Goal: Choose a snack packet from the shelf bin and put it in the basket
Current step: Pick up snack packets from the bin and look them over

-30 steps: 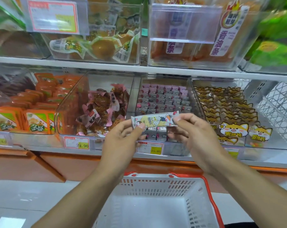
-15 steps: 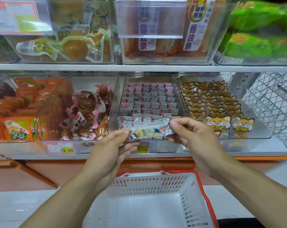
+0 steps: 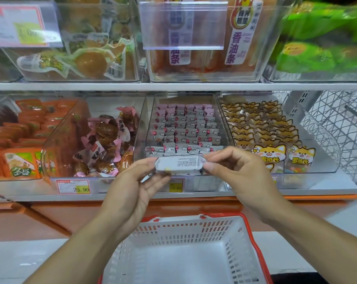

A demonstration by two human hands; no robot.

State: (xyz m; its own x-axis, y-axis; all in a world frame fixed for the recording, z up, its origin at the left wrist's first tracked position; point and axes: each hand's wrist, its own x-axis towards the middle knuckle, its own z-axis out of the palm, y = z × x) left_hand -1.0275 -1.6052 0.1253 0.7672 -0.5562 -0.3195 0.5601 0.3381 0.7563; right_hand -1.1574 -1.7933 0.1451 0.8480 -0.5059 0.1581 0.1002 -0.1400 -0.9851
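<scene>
Snack packet is pinched at its two ends, by the left hand and the right hand, so its printed back can be read. It is held level before the clear shelf bin, above the white basket, not yet dropped.

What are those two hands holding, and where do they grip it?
A small snack packet, pinched at its two ends: left hand on the left end, right hand on the right.

left hand + right hand: pinch snack packet ends | above basket | before shelf bin
</scene>
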